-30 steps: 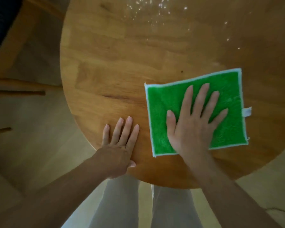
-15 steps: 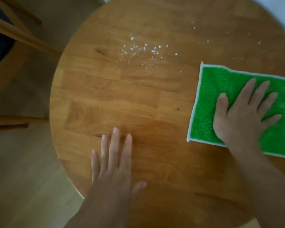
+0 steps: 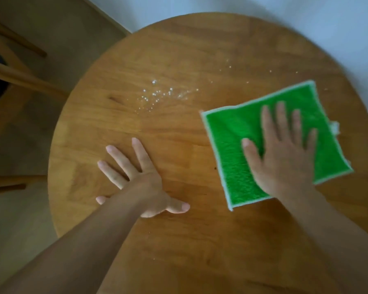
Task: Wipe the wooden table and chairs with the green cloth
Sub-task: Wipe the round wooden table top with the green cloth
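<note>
At the far left I see part of a wooden chair [image 3: 13, 77] standing just off the bench [image 3: 179, 49]; by my reading no cloth has come near it, so the chairs remain to be done. Next comes my left hand [image 3: 140, 179], laid flat on the wood with its fingers [image 3: 119, 158] straight and fanned apart, holding nothing, which I take to be a brace. Beyond it, toward the middle, a scatter of white specks [image 3: 157, 96] lies on the round top, with a few more strung out to the right. Then the green cloth [image 3: 232, 149] lies spread flat on the right half of the bench, just beside that scatter but not over it. My right hand [image 3: 285, 158] presses down on the cloth, palm flat, fingers straight and slightly parted, not pinching the fabric.

I judge the table wipe is under way and unfinished. The next move, I think, calls for sliding the cloth left and forward across the specks under steady pressure, gathering them and not flicking them off the edge.
</note>
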